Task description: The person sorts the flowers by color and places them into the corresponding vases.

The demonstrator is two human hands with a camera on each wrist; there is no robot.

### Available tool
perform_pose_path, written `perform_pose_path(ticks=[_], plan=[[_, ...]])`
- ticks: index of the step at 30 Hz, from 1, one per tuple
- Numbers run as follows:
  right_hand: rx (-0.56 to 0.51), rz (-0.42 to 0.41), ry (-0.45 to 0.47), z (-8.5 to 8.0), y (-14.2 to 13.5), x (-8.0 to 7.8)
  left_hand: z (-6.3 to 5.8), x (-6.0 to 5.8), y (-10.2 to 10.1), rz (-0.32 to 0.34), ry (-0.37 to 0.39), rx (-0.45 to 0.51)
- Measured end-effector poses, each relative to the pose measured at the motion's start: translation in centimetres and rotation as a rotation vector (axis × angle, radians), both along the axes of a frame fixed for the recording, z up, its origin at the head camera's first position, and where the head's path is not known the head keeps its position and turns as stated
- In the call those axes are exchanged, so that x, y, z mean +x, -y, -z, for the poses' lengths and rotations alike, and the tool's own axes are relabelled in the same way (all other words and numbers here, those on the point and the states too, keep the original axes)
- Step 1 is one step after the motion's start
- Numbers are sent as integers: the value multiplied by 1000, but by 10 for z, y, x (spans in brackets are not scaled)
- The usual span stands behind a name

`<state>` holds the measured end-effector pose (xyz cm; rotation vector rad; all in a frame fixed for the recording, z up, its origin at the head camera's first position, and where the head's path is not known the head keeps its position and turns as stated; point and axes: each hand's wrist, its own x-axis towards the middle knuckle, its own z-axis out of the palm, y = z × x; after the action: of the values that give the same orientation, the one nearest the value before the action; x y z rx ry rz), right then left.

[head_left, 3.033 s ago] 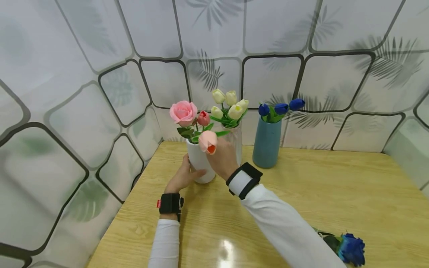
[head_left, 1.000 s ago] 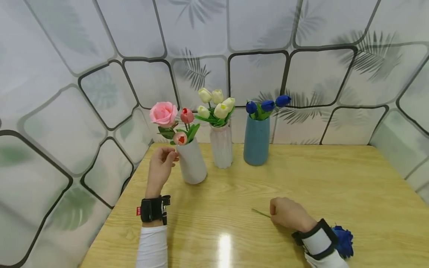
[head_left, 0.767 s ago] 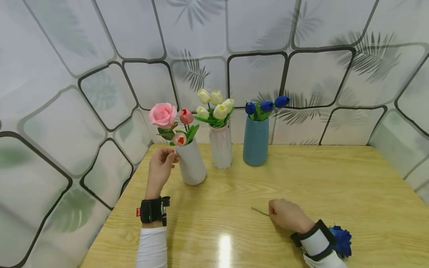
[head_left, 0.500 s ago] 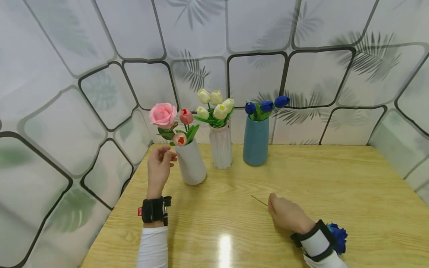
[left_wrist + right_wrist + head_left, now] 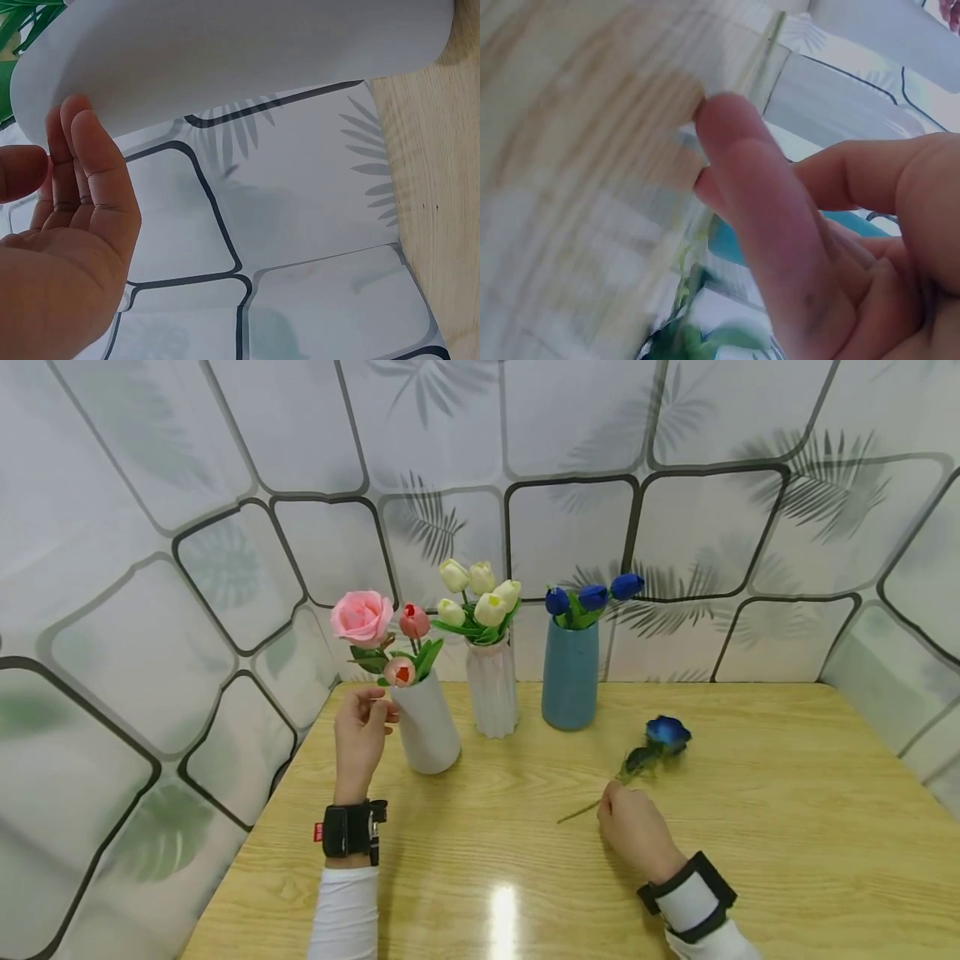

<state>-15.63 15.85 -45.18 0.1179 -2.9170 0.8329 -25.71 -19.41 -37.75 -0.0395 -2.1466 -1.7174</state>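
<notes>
My right hand [image 5: 637, 831] pinches the green stem of a blue rose [image 5: 667, 735] in the head view. The bloom points away to the back right, and the bare stem end sticks out left of my fingers. In the right wrist view the rose's leaves [image 5: 694, 337] are blurred below the thumb and fingers. My left hand [image 5: 362, 735] is at the left side of a white vase [image 5: 429, 727], fingertips right at its upper wall. In the left wrist view its fingers [image 5: 101, 161] are nearly straight. The vase holds a pink rose [image 5: 362, 619] and two tulips [image 5: 414, 621].
Right of the white vase stands a ribbed pale vase [image 5: 492, 693] with several cream tulips [image 5: 491, 609]. Beside it is a blue vase [image 5: 570, 681] with three blue tulips [image 5: 592, 597]. All are on a wooden table [image 5: 787, 793] against patterned walls [image 5: 570, 535].
My right hand has moved from the white vase to the blue rose, whose bloom has swung from behind the wrist to beyond the hand. My left hand has shifted up from the vase's lower body.
</notes>
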Motion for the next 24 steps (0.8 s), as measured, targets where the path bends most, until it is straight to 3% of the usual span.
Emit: perform_pose_path(ticks=[4, 10, 17, 21, 24], plan=[[2, 12, 19, 2, 0, -4, 1, -1, 0, -14, 6, 10], [9, -48, 99, 6, 0, -14, 4, -3, 0, -25, 16, 11], [1, -1, 138, 7, -13, -36, 4, -3, 2, -36, 41, -24], [5, 7, 162, 8, -23, -50, -3, 5, 3, -8, 144, -225], [-21, 12, 200, 8, -29, -56, -12, 14, -1, 85, 242, -425]])
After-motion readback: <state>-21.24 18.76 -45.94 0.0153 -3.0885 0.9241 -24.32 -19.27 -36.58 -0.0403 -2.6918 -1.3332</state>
